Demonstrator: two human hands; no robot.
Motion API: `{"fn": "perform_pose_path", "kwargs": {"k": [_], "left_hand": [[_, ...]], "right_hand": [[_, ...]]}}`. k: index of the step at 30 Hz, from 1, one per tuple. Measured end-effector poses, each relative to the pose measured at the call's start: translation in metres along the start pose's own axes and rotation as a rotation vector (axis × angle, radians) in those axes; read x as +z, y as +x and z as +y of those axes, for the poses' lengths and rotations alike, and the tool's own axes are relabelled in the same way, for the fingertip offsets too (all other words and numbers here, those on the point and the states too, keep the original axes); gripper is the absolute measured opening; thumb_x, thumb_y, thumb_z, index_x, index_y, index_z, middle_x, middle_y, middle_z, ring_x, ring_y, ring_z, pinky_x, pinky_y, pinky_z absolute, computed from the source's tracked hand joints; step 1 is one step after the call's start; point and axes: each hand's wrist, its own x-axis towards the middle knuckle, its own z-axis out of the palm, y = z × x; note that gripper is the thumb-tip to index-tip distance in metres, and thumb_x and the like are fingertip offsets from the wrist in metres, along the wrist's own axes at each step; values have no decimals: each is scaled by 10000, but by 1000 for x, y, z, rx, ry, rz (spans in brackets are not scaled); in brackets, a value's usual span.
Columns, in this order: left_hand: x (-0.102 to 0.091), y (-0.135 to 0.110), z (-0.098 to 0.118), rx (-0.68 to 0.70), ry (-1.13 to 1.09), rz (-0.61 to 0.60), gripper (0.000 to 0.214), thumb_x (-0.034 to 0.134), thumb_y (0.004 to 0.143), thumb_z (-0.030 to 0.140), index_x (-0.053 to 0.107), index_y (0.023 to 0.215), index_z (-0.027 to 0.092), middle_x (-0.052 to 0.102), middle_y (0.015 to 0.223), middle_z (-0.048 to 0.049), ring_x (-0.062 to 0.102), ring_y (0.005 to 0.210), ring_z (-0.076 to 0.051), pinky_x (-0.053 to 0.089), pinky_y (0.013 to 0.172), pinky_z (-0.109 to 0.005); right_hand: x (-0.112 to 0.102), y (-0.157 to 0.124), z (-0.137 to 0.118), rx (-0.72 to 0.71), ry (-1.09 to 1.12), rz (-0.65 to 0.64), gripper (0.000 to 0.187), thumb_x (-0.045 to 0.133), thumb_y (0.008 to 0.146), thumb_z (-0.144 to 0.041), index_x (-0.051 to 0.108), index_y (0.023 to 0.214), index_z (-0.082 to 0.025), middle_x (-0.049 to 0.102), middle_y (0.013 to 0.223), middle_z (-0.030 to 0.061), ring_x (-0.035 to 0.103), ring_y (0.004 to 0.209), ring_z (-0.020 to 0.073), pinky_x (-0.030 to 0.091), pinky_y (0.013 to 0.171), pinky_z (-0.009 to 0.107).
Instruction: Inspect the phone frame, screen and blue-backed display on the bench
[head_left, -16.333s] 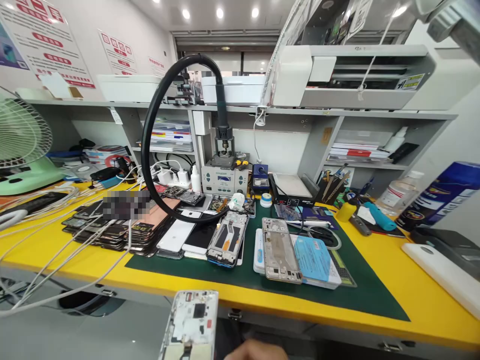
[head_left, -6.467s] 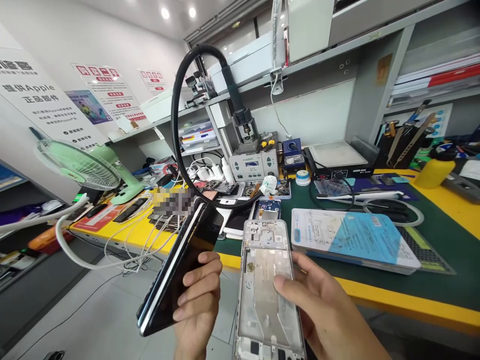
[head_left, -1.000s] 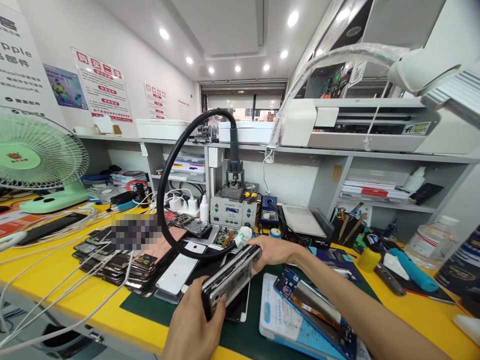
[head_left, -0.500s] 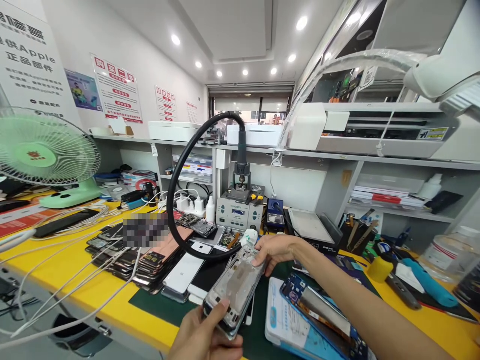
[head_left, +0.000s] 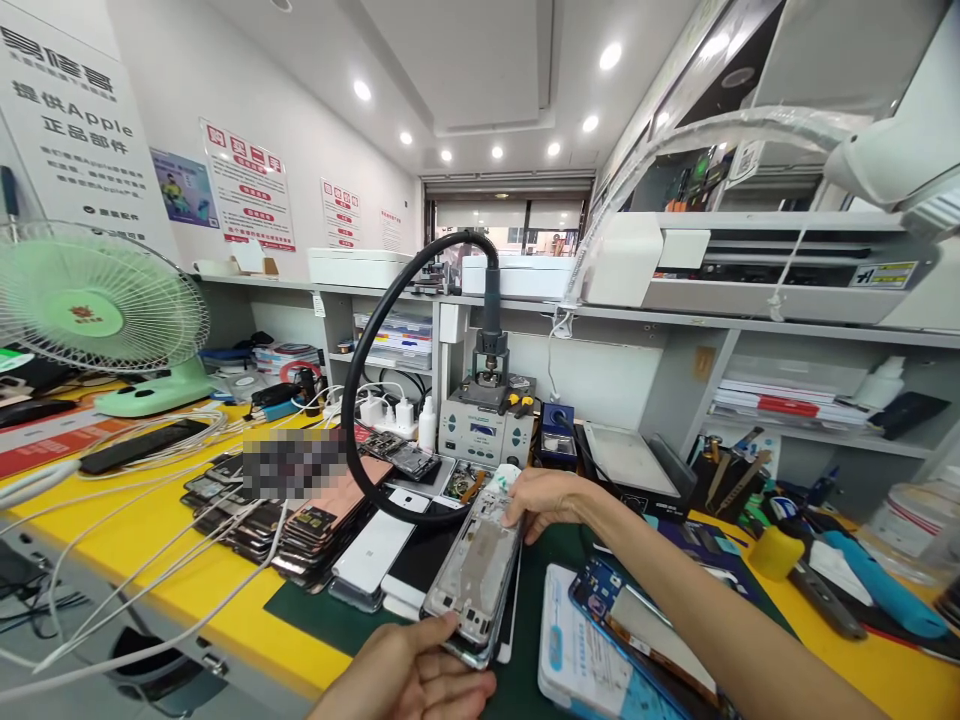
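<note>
Left grip [head_left: 427,672], left of the blue-and-white case [head_left: 589,655]: bare, slim-fingered hand
Right grip [head_left: 541,500], beyond the case: bare hand
Right forearm [head_left: 697,588], right of the case: bare, tapering to the wrist

Nearer than the right hand [head_left: 544,497], a strip of mat [head_left: 531,592] lies open between frame [head_left: 474,560] and box [head_left: 585,660]. Leftward, the hose [head_left: 352,400] bars the way; phones [head_left: 376,545] crowd beyond the left hand [head_left: 420,672].
</note>
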Motion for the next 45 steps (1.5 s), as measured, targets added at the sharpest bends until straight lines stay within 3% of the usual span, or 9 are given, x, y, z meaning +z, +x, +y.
{"fn": "perform_pose_path", "kwargs": {"k": [5, 9, 16, 25, 30, 34, 40, 45], "left_hand": [[-7, 5, 0, -46, 79, -26, 346, 831, 809, 429, 708, 890, 115, 785, 833, -138, 793, 743, -253, 638, 704, -298], [-10, 7, -3, -50, 129, -24, 417, 836, 770, 524, 704, 867, 140, 784, 796, -141, 789, 716, -266, 617, 642, -293], [-15, 4, 3, 35, 211, 113, 445, 807, 772, 566, 721, 814, 132, 771, 878, -85, 743, 647, -167, 490, 419, -177], [-7, 3, 10, 127, 335, 180, 453, 775, 800, 556, 657, 778, 119, 755, 812, -100, 690, 543, -155, 474, 376, -189], [-14, 3, 33, 198, 433, 193, 437, 739, 824, 537, 662, 721, 120, 734, 722, -90, 671, 513, -166, 498, 360, -214], [-21, 5, 49, 172, 484, 199, 471, 641, 889, 543, 648, 689, 118, 735, 668, -121, 667, 463, -180, 484, 339, -215], [-13, 1, 23, 86, 434, 162, 495, 613, 883, 592, 647, 782, 108, 771, 805, -147, 712, 501, -207, 462, 313, -219], [-10, 2, 6, 118, 404, 131, 463, 689, 840, 575, 623, 886, 119, 769, 962, -147, 727, 568, -193, 507, 355, -224]], "right_hand": [[3, 1, 0, 8, -105, 65, 206, 688, 1010, -280, 666, 1163, -143, 699, 1078, 52, 702, 832, 169, 621, 700, 315], [5, 0, 1, -7, -172, 102, 196, 687, 1011, -276, 667, 1155, -146, 700, 1062, 47, 699, 807, 158, 619, 675, 297], [10, 2, 6, 6, -247, 116, 204, 679, 1017, -300, 671, 1154, -149, 708, 1038, 44, 703, 799, 160, 620, 688, 310], [6, -2, 14, -8, -169, 81, 231, 681, 1014, -299, 663, 1188, -148, 703, 1104, 60, 710, 872, 184, 624, 748, 348], [6, -6, 12, 13, -151, 62, 240, 672, 1020, -308, 658, 1199, -149, 703, 1107, 62, 711, 873, 185, 625, 746, 348], [5, -13, 9, -5, -156, 31, 257, 677, 1017, -315, 653, 1215, -152, 698, 1131, 67, 711, 886, 190, 626, 754, 355], [1, -12, 7, -18, -172, 18, 232, 692, 1006, -292, 664, 1186, -148, 697, 1131, 66, 709, 901, 193, 627, 758, 356], [4, -10, 8, -29, -166, 86, 257, 687, 1009, -291, 650, 1224, -155, 682, 1178, 74, 705, 923, 198, 630, 753, 352]]}}
